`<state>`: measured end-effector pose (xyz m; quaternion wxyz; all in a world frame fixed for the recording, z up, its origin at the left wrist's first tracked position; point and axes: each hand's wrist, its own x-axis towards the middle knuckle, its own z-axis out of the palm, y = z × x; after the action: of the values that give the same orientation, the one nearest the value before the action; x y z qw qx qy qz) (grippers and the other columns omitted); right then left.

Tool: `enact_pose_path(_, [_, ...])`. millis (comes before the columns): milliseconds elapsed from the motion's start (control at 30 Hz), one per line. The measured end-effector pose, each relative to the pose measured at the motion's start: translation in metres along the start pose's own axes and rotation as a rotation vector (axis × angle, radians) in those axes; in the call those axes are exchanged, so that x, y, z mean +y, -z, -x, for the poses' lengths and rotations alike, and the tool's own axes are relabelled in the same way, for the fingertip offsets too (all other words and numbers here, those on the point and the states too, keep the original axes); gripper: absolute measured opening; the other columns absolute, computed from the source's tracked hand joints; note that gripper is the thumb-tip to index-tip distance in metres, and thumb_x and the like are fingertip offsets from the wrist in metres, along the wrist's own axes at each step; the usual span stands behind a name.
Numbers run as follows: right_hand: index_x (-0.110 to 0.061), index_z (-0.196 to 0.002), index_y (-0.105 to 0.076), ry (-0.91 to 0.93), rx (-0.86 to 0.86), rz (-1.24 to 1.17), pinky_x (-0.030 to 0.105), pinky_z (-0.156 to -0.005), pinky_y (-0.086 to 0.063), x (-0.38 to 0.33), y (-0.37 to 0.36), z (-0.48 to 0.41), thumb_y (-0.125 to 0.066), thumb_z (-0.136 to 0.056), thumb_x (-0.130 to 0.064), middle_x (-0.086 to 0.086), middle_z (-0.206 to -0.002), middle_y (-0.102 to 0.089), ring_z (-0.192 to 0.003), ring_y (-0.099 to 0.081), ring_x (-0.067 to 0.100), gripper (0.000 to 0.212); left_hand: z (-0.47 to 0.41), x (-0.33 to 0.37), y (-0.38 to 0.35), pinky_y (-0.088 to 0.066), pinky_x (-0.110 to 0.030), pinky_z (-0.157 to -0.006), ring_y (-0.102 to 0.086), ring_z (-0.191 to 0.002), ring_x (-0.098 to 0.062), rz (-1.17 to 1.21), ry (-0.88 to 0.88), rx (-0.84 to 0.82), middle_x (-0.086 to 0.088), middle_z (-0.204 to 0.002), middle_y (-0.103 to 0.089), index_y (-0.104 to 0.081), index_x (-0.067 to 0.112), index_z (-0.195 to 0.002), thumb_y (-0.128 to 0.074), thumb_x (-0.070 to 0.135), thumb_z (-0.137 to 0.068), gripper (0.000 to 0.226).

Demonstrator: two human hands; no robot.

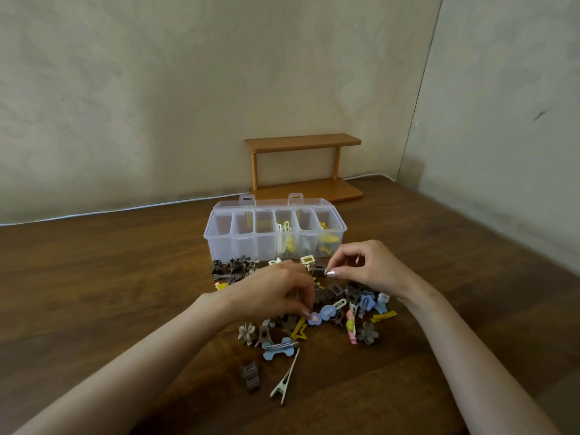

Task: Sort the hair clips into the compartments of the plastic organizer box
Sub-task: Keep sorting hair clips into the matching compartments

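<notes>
Head camera showed your clear plastic organizer box (219,243) standing on the dark wooden tabletop (110,277) with its lid (270,203) swung back. Yellow and cream clips (328,243) lay in its right-hand compartments. Just in front of it, the loose heap of brown, blue, yellow and pink hair clips (342,296) spread towards you.

Your left hand (276,293) reached down into the middle of the heap with its fingers curled, the thumb tip at a blue heart-shaped clip (314,319). Whether it pinched anything, I could not tell.

Your right hand (367,268) hovered over the far side of the heap, near the box's front wall. Its thumb and forefinger tips were pressed together, possibly on a small clip, though the view was too blurred to be sure.

A long white crocodile clip (287,379) lay nearest you. Behind the box stood a small two-tier wooden shelf (304,141) against the wall.
</notes>
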<state>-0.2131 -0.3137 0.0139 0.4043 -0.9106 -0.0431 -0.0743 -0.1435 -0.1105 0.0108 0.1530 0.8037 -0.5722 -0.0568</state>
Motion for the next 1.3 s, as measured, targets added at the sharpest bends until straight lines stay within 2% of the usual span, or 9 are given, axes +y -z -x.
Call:
enact_pose_path(133, [-0.022, -0.08, -0.071, -0.028, -0.138, 0.035, 0.02, -0.073, -0.045, -0.002, 0.006, 0.002, -0.073, -0.079, -0.018, -0.004, -0.092, -0.065, -0.085, -0.06, 0.009, 0.004, 0.0, -0.001, 0.002, -0.035, -0.014, -0.075, -0.042, -0.087, -0.003, 0.019, 0.039, -0.005, 0.01, -0.092, -0.049, -0.055, 0.022, -0.084, -0.061, 0.026, -0.086, 0.007])
enact_pose_path(300, [-0.026, -0.085, -0.071, -0.054, -0.272, 0.112, 0.019, -0.074, -0.04, -0.001, 0.008, 0.004, -0.076, -0.075, -0.019, -0.009, -0.097, -0.056, -0.092, -0.051, 0.009, 0.013, 0.002, -0.003, 0.008, -0.038, -0.012, -0.073, -0.045, -0.082, 0.0, 0.071, 0.092, -0.009, 0.009, -0.093, -0.049, -0.056, 0.016, -0.091, -0.056, 0.023, -0.09, 0.007])
enact_pose_path(400, [-0.032, -0.08, -0.068, -0.044, -0.28, 0.123, 0.021, -0.077, -0.037, 0.0, 0.007, 0.003, -0.077, -0.074, -0.018, -0.009, -0.097, -0.055, -0.095, -0.049, 0.006, 0.018, 0.002, -0.002, 0.01, -0.04, -0.01, -0.068, -0.046, -0.076, 0.002, 0.102, 0.127, 0.015, 0.013, -0.089, -0.046, -0.053, 0.015, -0.093, -0.053, 0.021, -0.092, 0.006])
enact_pose_path(567, [-0.037, -0.073, -0.063, -0.028, -0.286, 0.198, 0.024, -0.08, -0.036, 0.003, 0.008, 0.002, -0.077, -0.072, -0.019, -0.014, -0.095, -0.053, -0.096, -0.045, 0.0, 0.022, 0.003, -0.008, 0.011, -0.043, -0.015, -0.067, -0.052, -0.077, -0.006, 0.182, 0.222, 0.118, 0.005, -0.089, -0.055, -0.051, 0.016, -0.095, -0.051, 0.021, -0.093, 0.006])
enact_pose_path(700, [-0.041, -0.072, -0.064, -0.008, -0.275, 0.251, 0.023, -0.079, -0.035, 0.002, 0.006, 0.001, -0.077, -0.072, -0.022, -0.016, -0.095, -0.051, -0.095, -0.043, -0.002, 0.023, 0.003, -0.014, 0.007, -0.044, -0.01, -0.061, -0.053, -0.069, -0.002, 0.202, 0.237, 0.164, 0.012, -0.08, -0.055, -0.049, 0.019, -0.093, -0.052, 0.023, -0.093, 0.005])
enact_pose_path(1000, [-0.036, -0.076, -0.067, 0.019, -0.274, 0.24, 0.033, -0.091, -0.038, 0.002, 0.003, -0.001, -0.076, -0.074, -0.029, -0.013, -0.096, -0.055, -0.097, -0.045, 0.001, 0.012, 0.002, -0.015, 0.014, -0.046, -0.01, -0.064, -0.056, -0.075, 0.0, 0.266, 0.289, 0.323, 0.009, -0.086, -0.061, -0.058, 0.019, -0.102, -0.051, 0.021, -0.093, 0.012])
enact_pose_path(1067, [-0.033, -0.076, -0.068, 0.018, -0.234, 0.163, 0.03, -0.09, -0.038, 0.001, 0.005, 0.0, -0.076, -0.074, -0.027, -0.009, -0.096, -0.057, -0.097, -0.048, 0.003, 0.01, 0.003, -0.017, 0.017, -0.046, -0.01, -0.064, -0.056, -0.073, 0.001, 0.286, 0.296, 0.351, 0.011, -0.085, -0.061, -0.061, 0.019, -0.098, -0.05, 0.022, -0.093, 0.012])
enact_pose_path(1167, [-0.026, -0.075, -0.068, 0.009, -0.157, 0.019, 0.019, -0.081, -0.042, -0.001, 0.009, 0.002, -0.074, -0.077, -0.018, -0.005, -0.094, -0.062, -0.091, -0.055, 0.004, 0.01, 0.001, -0.018, 0.026, -0.052, -0.015, -0.067, -0.062, -0.073, -0.001, 0.373, 0.308, 0.437, 0.007, -0.082, -0.064, -0.061, 0.018, -0.095, -0.05, 0.019, -0.093, 0.011])
enact_pose_path(1300, [-0.026, -0.08, -0.071, -0.004, -0.216, 0.044, 0.017, -0.08, -0.045, 0.0, 0.008, 0.002, -0.076, -0.076, -0.02, -0.007, -0.097, -0.062, -0.09, -0.056, 0.001, 0.009, -0.013, -0.02, 0.045, -0.054, -0.016, -0.07, -0.066, -0.078, -0.006, 0.422, 0.301, 0.552, -0.002, -0.086, -0.067, -0.062, 0.012, -0.097, -0.053, 0.014, -0.091, 0.011])
